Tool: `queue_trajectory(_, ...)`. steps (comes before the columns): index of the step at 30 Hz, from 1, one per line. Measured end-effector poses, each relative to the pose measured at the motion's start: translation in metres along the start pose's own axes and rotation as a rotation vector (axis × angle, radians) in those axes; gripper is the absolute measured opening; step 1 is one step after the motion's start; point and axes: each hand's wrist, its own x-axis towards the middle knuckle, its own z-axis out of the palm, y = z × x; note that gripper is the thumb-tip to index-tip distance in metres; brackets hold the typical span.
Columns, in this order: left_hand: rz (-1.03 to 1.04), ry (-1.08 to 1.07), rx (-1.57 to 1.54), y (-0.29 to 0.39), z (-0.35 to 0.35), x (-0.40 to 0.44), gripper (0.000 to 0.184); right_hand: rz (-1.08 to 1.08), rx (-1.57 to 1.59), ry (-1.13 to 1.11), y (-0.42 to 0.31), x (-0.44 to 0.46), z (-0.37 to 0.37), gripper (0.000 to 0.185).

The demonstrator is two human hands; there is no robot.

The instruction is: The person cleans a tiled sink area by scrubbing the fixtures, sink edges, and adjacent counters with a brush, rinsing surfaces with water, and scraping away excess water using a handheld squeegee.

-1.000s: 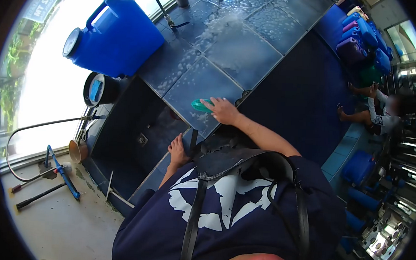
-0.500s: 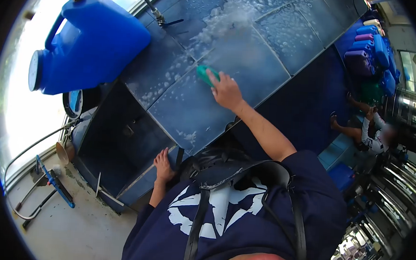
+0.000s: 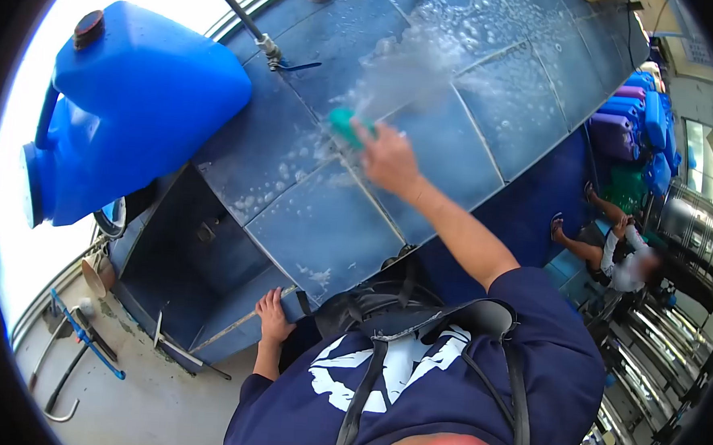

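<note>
My right hand [image 3: 390, 160] is closed around a green scrub brush [image 3: 348, 127] and presses it down on the wet tiled counter [image 3: 324, 221]. Its bristles are hidden and the brush is slightly blurred. White suds [image 3: 418, 52] lie on the tiles just beyond it. My left hand [image 3: 274, 316] rests on the tiled edge of a dark basin [image 3: 202, 239], fingers laid over the rim, holding nothing.
A big blue jerrycan [image 3: 145, 107] stands at the left by the window. A pipe with a valve [image 3: 273, 53] rises from the counter. A hacksaw [image 3: 88, 337] lies at lower left. Several blue and purple containers [image 3: 617, 135] and a seated person [image 3: 624, 261] are at the right.
My right hand has slid the brush farther across the tiles, away from my body. My left hand stays on the basin edge. The camera view has shifted slightly.
</note>
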Motion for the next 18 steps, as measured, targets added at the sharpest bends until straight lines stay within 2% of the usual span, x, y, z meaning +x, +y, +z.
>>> queue_trajectory(2,-0.008,0.006,0.001,-0.002,-0.002,0.0,0.125,0.242,-0.177,0.1,0.049,0.035,0.002,0.068)
queue_trajectory(4,0.009,0.011,-0.012,0.004,-0.001,0.001,0.125,0.539,-0.218,0.231,0.089,0.081,-0.02,0.076)
queue_trajectory(5,0.008,0.01,-0.011,0.004,0.0,0.0,0.125,0.531,-0.232,0.238,0.106,0.081,0.0,0.076)
queue_trajectory(6,0.011,0.008,-0.004,0.001,-0.002,-0.001,0.125,0.453,-0.243,0.131,0.125,0.069,0.043,0.077)
queue_trajectory(8,0.009,0.006,0.006,-0.001,-0.005,0.001,0.125,0.241,-0.205,0.026,0.093,0.075,0.04,0.078)
queue_trajectory(9,-0.014,-0.019,0.011,0.002,-0.001,0.0,0.125,0.104,-0.154,0.009,0.035,0.062,0.014,0.078)
queue_trajectory(11,-0.005,-0.006,-0.011,0.003,0.004,0.001,0.125,-0.155,0.036,-0.027,-0.018,0.027,0.008,0.078)
queue_trajectory(14,-0.052,-0.043,0.01,0.004,0.001,-0.001,0.129,-0.178,0.038,-0.142,-0.02,0.005,-0.002,0.078)
queue_trajectory(16,-0.054,-0.012,0.026,0.01,-0.002,0.0,0.126,-0.107,-0.087,0.0,0.016,0.014,-0.013,0.08)
queue_trajectory(18,-0.052,0.023,0.056,0.011,0.001,-0.002,0.124,0.117,-0.224,0.034,0.076,0.023,-0.007,0.082)
